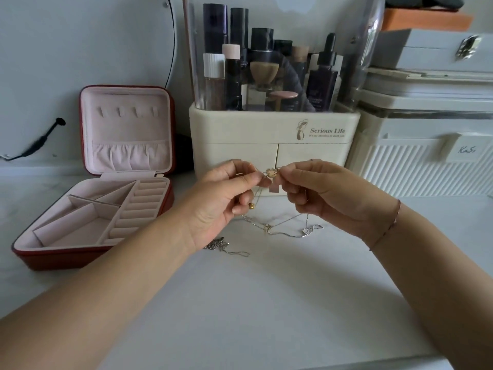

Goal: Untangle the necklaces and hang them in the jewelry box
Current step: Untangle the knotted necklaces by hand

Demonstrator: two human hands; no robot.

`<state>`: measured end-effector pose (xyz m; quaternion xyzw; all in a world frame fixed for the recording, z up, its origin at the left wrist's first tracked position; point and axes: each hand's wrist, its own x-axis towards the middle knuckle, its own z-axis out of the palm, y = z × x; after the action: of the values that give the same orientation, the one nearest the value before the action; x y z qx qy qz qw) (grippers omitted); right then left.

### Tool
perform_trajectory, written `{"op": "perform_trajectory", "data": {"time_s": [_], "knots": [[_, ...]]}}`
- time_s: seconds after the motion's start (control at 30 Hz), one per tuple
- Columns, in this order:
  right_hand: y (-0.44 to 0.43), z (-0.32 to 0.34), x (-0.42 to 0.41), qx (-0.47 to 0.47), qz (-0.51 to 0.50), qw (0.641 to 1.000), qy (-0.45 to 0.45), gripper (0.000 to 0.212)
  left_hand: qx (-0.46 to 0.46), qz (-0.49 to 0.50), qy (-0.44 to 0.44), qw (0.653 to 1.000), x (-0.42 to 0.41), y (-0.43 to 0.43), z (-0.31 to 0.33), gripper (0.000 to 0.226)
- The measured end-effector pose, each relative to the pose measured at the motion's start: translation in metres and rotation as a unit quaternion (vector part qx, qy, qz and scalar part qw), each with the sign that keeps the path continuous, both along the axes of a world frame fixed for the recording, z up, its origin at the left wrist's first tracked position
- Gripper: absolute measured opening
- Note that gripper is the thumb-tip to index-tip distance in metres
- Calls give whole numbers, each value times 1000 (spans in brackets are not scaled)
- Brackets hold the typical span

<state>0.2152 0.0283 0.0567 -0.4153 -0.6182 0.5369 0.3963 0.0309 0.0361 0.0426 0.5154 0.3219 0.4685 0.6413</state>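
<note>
We count two hands: left hand (226, 198), right hand (328, 198). One jewelry box (125, 166), four hooks (118, 111) in lid. One gold necklace (270, 172); silver chains (306, 232) tangled, we cannot fix their number. One cosmetic organizer (253, 126), two drawers (306, 152), one dropper bottle (324, 76). Other bottles (213, 28) overlap; we leave them uncounted. One bracelet (392, 225). One black cable (40, 141).

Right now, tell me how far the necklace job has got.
Done: the red zip-up jewelry box stands open, but its pink lid hooks are bare, so nothing is hung. In hand: left hand and right hand pinch a thin gold pendant chain between them. Left: silver chains on the white tabletop look tangled and need separating, then all need hanging.
</note>
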Motion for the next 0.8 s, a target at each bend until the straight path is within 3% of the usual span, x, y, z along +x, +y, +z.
{"op": "perform_trajectory", "data": {"time_s": [0.27,0.4,0.8], "knots": [[3,-3,-2,-21,-29,999,8,42,28,-10,45,999,0,-2,-2,11],[2,-3,-1,-27,-20,999,7,42,37,-8,82,996,-1,-1,-3,26],[1,-2,-2,-30,13,999,13,38,74,10,121,990,0,-4,-4,17]]}}
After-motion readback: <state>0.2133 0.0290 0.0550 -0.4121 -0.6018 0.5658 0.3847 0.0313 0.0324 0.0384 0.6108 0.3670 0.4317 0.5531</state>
